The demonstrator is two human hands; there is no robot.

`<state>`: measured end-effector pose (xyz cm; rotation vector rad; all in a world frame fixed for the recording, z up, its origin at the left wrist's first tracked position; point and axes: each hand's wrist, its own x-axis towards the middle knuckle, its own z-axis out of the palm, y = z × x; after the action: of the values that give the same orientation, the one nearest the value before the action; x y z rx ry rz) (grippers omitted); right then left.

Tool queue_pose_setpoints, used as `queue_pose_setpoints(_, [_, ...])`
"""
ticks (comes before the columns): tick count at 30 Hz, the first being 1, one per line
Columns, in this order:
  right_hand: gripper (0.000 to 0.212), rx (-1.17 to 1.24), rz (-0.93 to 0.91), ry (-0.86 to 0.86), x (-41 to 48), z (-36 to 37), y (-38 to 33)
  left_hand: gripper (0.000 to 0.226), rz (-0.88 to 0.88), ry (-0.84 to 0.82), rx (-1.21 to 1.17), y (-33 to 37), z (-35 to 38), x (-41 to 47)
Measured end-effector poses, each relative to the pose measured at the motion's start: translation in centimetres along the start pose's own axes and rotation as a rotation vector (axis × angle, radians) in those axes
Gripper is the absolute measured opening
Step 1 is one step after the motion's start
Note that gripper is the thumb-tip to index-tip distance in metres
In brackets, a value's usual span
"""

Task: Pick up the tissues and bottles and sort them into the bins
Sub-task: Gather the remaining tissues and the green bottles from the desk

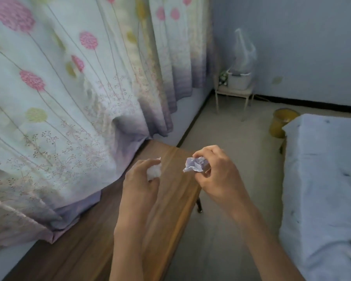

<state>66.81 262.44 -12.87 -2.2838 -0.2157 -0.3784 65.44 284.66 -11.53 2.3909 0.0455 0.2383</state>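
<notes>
The white tissue [154, 171] that my left hand [141, 183] grips is soft, fluffy paper. The creased tissue [196, 164] pinched in my right hand [217, 175] is thin paper crumpled into sharp folds. Under them the table [176, 199] is brown wood grain, smooth with a faint sheen. On the left the curtain [69, 98] is thin printed cloth, matt. On the right the bed cover [322, 179] is matt, pale cloth. Far off, the bin [280, 122] looks like yellowish plastic, and the bag [244, 51] is thin, clear, glossy plastic.
</notes>
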Motion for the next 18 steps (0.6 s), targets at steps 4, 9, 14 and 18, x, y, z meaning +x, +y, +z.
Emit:
queue_pose_setpoints(4, [0.033, -0.158, 0.061, 0.11, -1.9, -6.8, 5.4, 0.048, 0.154, -0.11, -0.028, 6.4, 6.8, 1.4])
queue_pose_setpoints(9, [0.033, -0.152, 0.192, 0.193, -3.9, -12.5, 10.8, 0.046, 0.245, -0.246, -0.064, 12.4, 13.8, 1.8])
queue_pose_setpoints(14, [0.022, -0.134, 0.257, 0.29, -3.1, -15.3, 14.6, 0.047, 0.325, -0.3, -0.065, 16.0, 17.7, 4.8])
queue_pose_setpoints(18, [0.02, -0.155, 0.303, 0.333, -0.7, -16.5, 17.8, 0.059, 0.278, -0.316, -0.253, 17.8, 21.0, 8.3])
